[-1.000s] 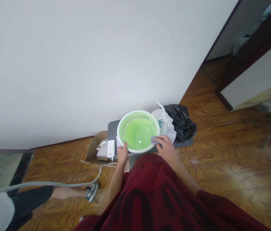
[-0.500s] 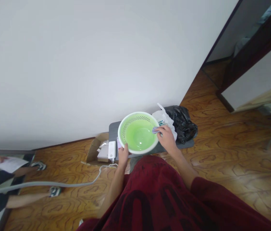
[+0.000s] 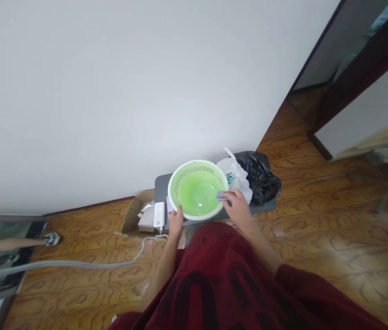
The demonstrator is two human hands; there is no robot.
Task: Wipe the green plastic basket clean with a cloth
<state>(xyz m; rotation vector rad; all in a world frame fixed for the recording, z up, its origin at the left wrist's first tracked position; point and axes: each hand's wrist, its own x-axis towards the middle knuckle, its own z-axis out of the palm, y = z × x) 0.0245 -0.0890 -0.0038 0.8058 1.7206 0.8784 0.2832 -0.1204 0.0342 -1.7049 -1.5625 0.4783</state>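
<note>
A green plastic basin (image 3: 199, 190) with a white perforated basket around it rests on a grey bench against the wall. The near left part of the white basket rim (image 3: 187, 216) is gripped by my left hand (image 3: 176, 222), thumb on top. At the right side of the rim, my right hand (image 3: 238, 207) pinches a small purple cloth (image 3: 222, 196) and holds it against the inner edge. Shiny spots show on the basin's bottom; whether liquid is in it I cannot tell.
On the grey bench (image 3: 162, 185) stand a white power strip (image 3: 159, 214), a white plastic bag (image 3: 237, 176) and a black plastic bag (image 3: 259, 176). An open cardboard box (image 3: 132, 217) sits on the floor. A grey cable (image 3: 94, 264) runs left. Another person's leg (image 3: 11, 245) shows at left.
My right hand has slid the purple cloth a little down along the basket's right rim. My left hand keeps its grip. The other person has moved left, mostly out of view.
</note>
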